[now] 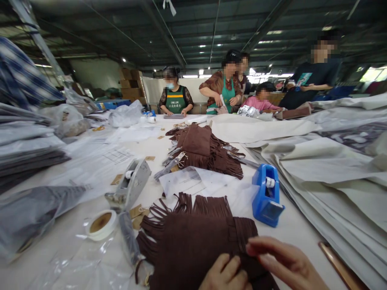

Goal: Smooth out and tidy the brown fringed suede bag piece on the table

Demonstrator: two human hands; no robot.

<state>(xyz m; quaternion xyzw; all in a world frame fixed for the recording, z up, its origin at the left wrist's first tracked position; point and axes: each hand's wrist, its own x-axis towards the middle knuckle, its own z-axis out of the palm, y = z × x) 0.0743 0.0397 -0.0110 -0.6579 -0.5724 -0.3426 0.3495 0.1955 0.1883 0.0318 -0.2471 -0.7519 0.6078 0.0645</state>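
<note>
Brown suede-like fringed fabric piece (193, 241) lies flat on the white desk (296, 229), directly under both hands. The left hand (225, 276) is curled loosely and rests on the cloth; the right hand (284, 262) is pinching its fringe edge between thumb and fingers. Just beyond the right hand a blue plastic tape dispenser (267, 195) stands. Farther ahead a pile of similar brown fringed pieces (205, 151) is heaped, apparently waiting. Left of the hands a roll of clear tape (101, 224) is seen, so handling appears only partway through.

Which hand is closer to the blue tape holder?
The right hand. It lies just below the blue tape holder, fingers on the brown fringed cloth. The left hand rests on the cloth farther left and lower.
</note>
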